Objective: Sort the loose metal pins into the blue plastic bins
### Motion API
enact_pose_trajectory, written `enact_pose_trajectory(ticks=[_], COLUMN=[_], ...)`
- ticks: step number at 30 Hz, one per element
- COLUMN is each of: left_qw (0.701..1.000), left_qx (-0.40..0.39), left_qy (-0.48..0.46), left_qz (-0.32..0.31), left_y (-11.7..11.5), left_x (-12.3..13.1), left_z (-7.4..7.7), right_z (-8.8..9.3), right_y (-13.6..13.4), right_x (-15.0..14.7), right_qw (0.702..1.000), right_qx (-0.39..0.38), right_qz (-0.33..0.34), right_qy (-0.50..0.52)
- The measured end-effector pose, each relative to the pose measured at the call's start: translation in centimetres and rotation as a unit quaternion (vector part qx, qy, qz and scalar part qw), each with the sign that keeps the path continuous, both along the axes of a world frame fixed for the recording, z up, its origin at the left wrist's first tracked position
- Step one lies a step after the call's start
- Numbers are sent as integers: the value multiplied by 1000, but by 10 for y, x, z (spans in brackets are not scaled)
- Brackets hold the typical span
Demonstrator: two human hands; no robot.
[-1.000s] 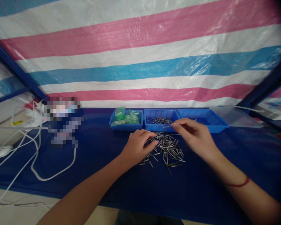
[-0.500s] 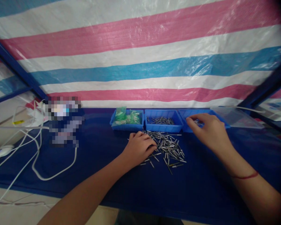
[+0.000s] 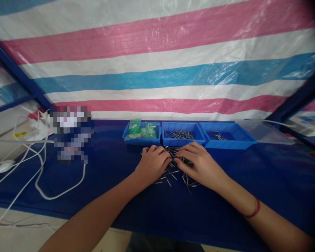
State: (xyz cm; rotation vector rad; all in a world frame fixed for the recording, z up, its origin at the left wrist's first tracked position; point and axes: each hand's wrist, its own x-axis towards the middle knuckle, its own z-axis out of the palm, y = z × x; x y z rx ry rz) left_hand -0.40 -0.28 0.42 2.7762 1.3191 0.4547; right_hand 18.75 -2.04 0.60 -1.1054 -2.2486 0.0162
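Note:
A loose pile of thin metal pins that look like blind rivets (image 3: 170, 172) lies on the blue tabletop. My left hand (image 3: 153, 162) rests over the pile's left side, fingers curled and thumb pressed toward them. From the right, my right hand (image 3: 199, 162) reaches over the pile, thumb and fingertips drawn together close to my left fingertips. Anything within either pinch is too small or hidden to make out. Behind the hands, the middle blue bin (image 3: 183, 141) holds many of these pins, and the right blue bin (image 3: 228, 144) holds a small cluster.
The left blue bin (image 3: 143, 141) contains green plastic packets (image 3: 134, 128). Beside the right bin lies a clear plastic sheet (image 3: 267, 132). White cables (image 3: 46, 196) sprawl over the table's left side, near a blurred-out object. A striped tarp (image 3: 157, 63) hangs behind.
My right hand has come from over the right bin, leftward and down, to the pile beside my left hand. My left hand has stayed at nearly the same spot.

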Motion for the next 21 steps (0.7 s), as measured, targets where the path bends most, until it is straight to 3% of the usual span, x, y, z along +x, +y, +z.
enact_pose_trajectory(ticks=[5,10,16,21], left_qw=[999,990,943,910], left_qx=[-1,-50,-116,-163], left_qy=[-52,-134,-312,-382], left_qz=[4,-13,-17,11], left_y=[1,3,4,5], left_x=[0,2,3,4], left_z=[0,2,1,-3], right_z=[-4,-3,-3,-5], right_y=[0,1,1,-1], right_x=[-2,-1,0,-3], right_qw=[999,996,982,972], right_qx=[-31,-39,-102,-147], right_qz=[24,10,-37,-25], right_qy=[14,79,157,182])
